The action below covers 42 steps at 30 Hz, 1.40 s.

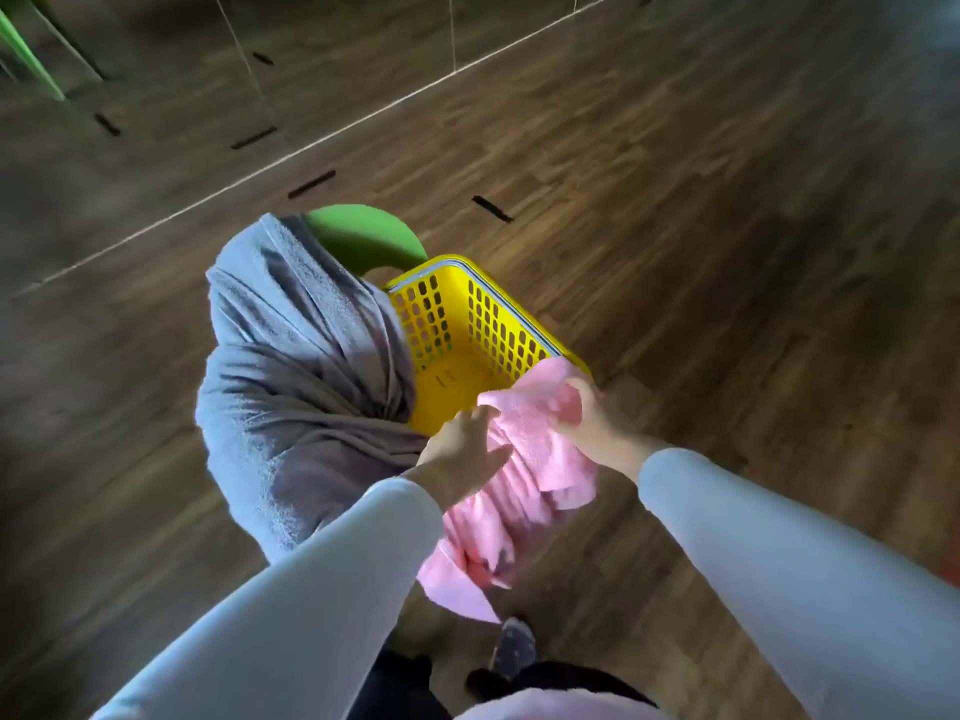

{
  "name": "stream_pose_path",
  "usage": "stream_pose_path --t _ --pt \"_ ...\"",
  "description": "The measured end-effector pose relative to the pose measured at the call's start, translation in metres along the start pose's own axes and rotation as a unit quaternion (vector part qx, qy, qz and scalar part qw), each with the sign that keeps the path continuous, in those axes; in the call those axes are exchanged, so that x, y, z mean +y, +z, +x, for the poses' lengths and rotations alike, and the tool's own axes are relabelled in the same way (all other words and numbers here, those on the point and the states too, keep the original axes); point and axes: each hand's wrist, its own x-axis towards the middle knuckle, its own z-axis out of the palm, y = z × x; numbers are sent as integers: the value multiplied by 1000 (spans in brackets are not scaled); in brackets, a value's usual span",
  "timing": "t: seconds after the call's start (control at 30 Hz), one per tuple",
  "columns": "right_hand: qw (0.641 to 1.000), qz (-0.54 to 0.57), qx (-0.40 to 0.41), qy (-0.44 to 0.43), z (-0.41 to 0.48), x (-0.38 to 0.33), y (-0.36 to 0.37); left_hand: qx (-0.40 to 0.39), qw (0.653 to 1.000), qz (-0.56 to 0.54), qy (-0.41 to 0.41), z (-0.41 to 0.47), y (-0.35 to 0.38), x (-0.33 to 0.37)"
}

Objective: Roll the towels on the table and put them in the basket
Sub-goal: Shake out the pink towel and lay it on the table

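Pink towel (530, 428) is just right of the frame's centre, unrolled and bunched, draped over the near right corner of the yellow basket (470, 324) and hanging down outside it towards the lower middle. The right hand (592, 415) grips the towel's upper edge at the basket rim, fingers curled into the cloth. The left hand (462, 449) rests on the towel's left side, fingers fairly straight and slightly spread, thumb out to the right, lying on the fabric rather than clutching it. Both arms come up from the bottom of the frame in pale sleeves (311, 589). The basket's perforated walls and the part of its floor in view are bare yellow. A big grey towel (296, 366), also unrolled, is slung over the basket's left side, spilling in deep folds down the left centre of the frame. Behind it, up centre, a rounded green seat (363, 236) peeks out; the basket appears to rest against or on it, hard to tell which. A dark wood floor (675, 200) fills the rest, blurred, with a pale line across the upper left, and a dark-shod foot (514, 644) shows at bottom centre.
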Motion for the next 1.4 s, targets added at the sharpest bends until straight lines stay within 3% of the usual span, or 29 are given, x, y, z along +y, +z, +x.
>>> stream_pose_path --t 0.53,0.73,1.03,1.4 --pt "999 10 16 39 13 22 -4 27 999 3 -47 58 26 36" --pt "997 66 9 38 0 14 -21 -10 1000 -11 -5 47 0 36" --pt "981 117 151 21 -42 -16 -93 62 991 -75 91 29 -62 86" --pt "918 122 375 49 -180 -7 -171 83 931 -99 340 -32 -100 198"
